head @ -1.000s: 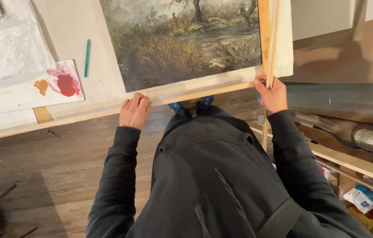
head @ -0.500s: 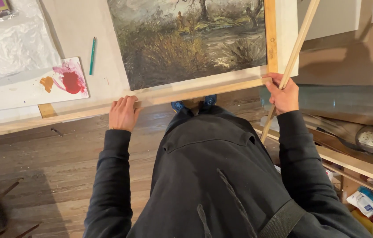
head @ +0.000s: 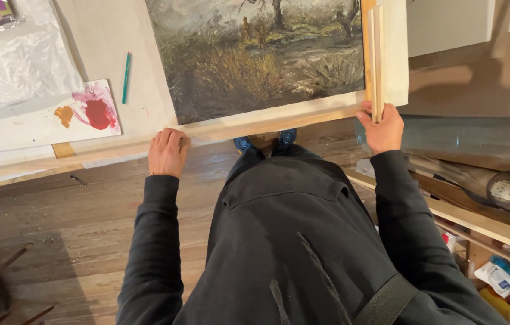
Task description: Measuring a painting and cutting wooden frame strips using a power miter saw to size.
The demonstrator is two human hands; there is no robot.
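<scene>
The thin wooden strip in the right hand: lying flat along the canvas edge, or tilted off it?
Lying flat. The wooden strip runs parallel to the landscape painting's right edge, its lower end gripped by the right hand.
</scene>
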